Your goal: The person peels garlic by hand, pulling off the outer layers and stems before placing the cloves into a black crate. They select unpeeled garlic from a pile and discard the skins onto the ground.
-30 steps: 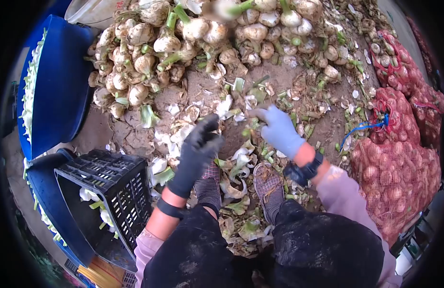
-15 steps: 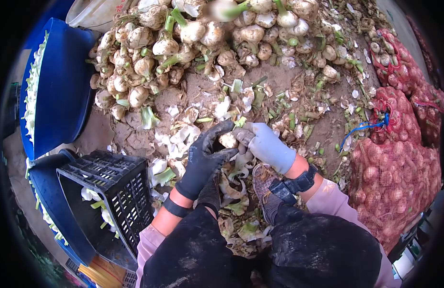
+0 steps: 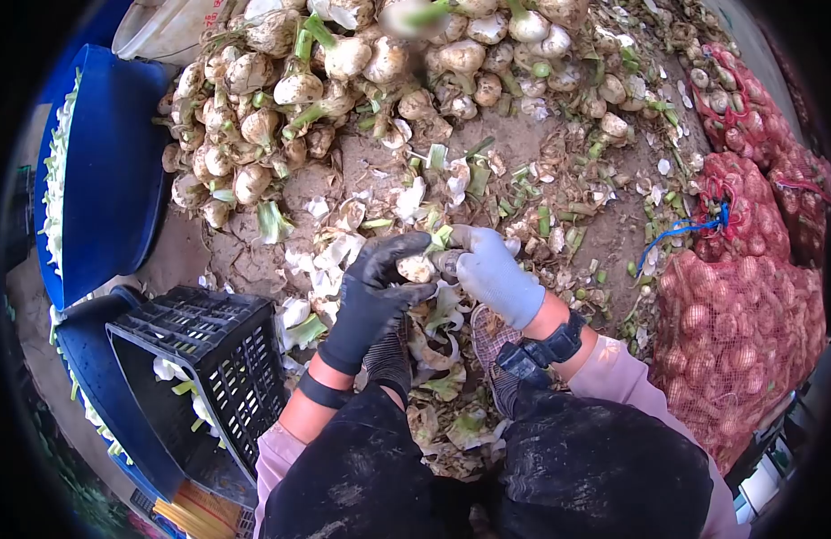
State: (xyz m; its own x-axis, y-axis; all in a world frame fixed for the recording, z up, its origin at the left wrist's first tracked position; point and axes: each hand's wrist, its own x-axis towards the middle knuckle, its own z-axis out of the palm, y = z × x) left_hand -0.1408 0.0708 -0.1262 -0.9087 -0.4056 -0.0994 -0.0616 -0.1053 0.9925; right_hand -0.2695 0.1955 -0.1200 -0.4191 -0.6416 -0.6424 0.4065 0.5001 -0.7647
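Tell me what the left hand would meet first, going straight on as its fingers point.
Past the bulb it holds, the left hand would probably meet the right hand, though depth is unclear.

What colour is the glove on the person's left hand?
Black, the left hand; clearest in the head view.

Blue tub (image 3: 114,180), ten o'clock: smooth, glossy plastic. Crate (image 3: 195,323), eight o'clock: black plastic. Sacks (image 3: 739,337), three o'clock: red mesh. Ground (image 3: 344,166): rough, matt.

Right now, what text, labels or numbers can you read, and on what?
None legible.
White bucket: red marking, too small and blurred to read.
Black glove: possible faint print, unreadable.
Orange surface at lower left: possible marks, can't tell.
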